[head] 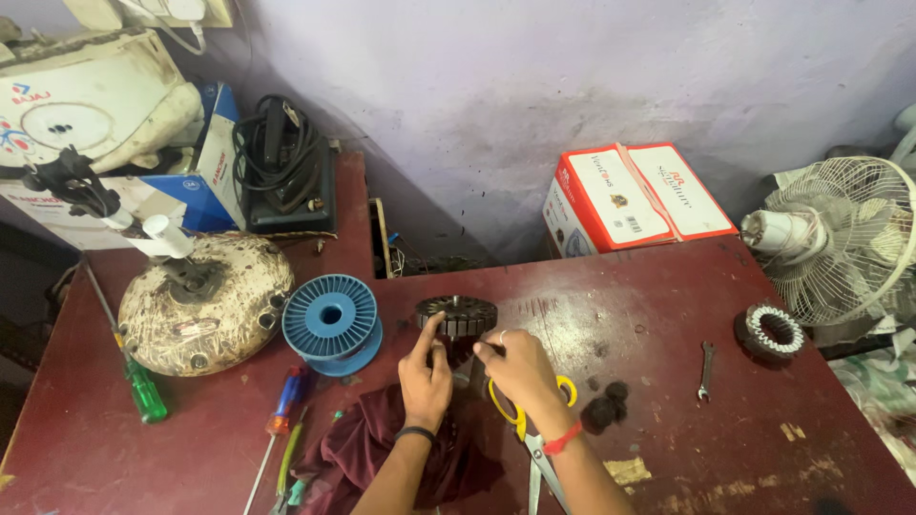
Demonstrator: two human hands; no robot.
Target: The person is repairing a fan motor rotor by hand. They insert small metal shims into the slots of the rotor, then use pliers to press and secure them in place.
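Observation:
A dark round motor stator core (456, 315) with slotted teeth stands on the maroon table (668, 315). My left hand (426, 374) reaches up to its lower left edge, with the index finger touching it. My right hand (518, 368), with a ring and a red wrist thread, is at the core's lower right, fingertips pinched close beside it. I cannot tell whether a wire is held between them. Yellow-handled scissors (536, 441) lie under my right wrist. A dark red cloth (367, 443) lies beneath my left forearm.
An empty blue spool (331, 322), a worn ceiling fan motor housing (200, 303) and screwdrivers (143, 389) lie to the left. A wound stator (769, 331) and small spanner (705, 369) sit to the right. A red-and-white box (625, 198) and table fan (840, 238) stand behind.

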